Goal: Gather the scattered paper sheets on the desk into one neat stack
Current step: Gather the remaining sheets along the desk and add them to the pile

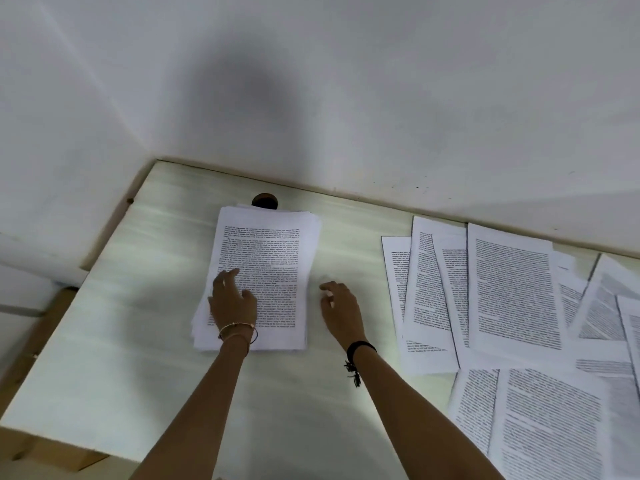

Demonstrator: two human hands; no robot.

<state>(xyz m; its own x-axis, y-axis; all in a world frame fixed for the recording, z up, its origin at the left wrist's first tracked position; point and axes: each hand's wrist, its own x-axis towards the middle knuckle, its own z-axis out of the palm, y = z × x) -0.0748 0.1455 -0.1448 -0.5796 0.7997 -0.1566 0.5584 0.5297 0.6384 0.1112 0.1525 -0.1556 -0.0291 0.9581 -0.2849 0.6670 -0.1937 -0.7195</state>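
A stack of printed paper sheets (266,258) lies on the pale desk (138,323), its edges slightly uneven. My left hand (233,301) rests on the stack's lower left part with fingers spread and loosely bent. My right hand (341,310) hovers or rests on the bare desk just right of the stack, fingers loosely curled, holding nothing. Several scattered printed sheets (512,292) overlap across the right side of the desk, reaching the right and bottom edges of the view.
A white wall (311,98) runs along the desk's far edge and left side. A dark round cable hole (265,199) sits in the desk just behind the stack. Wooden desk framing (41,327) shows at the left edge.
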